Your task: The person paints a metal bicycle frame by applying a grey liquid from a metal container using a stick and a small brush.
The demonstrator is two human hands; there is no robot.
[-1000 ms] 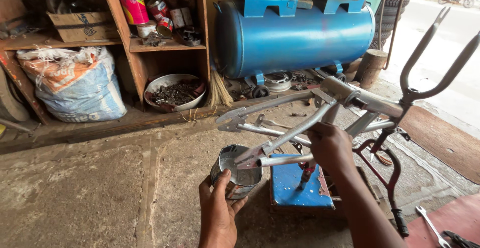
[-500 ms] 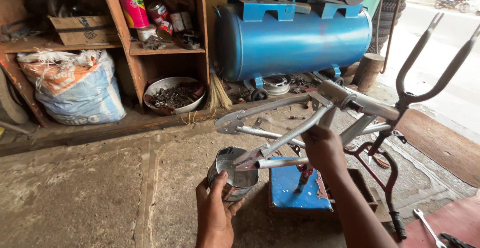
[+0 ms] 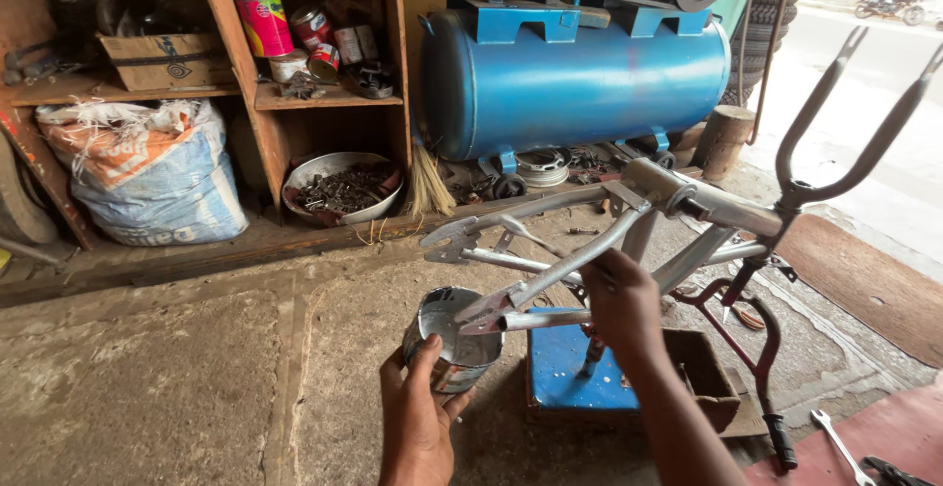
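My left hand [image 3: 417, 417] holds a small open tin of silver paint [image 3: 452, 339] from below, just under the rear end of a silver bicycle frame [image 3: 629, 221]. The frame lies upside down on a blue stand [image 3: 575, 368], fork legs [image 3: 845, 123] pointing up at the right. My right hand [image 3: 619, 299] is closed around something thin at the lower rear stay, close to the tin; what it holds is hidden by the fingers.
A blue air compressor tank [image 3: 580, 79] stands behind the frame. Wooden shelves [image 3: 324, 98] at the back hold paint cans, a cardboard box, a sack [image 3: 147, 172] and a bowl of metal parts [image 3: 339, 189]. A wrench [image 3: 835, 442] lies at the lower right.
The tin in my left hand has stayed under the frame's rear end. My right hand has shifted slightly left along the lower stay, toward the tin.
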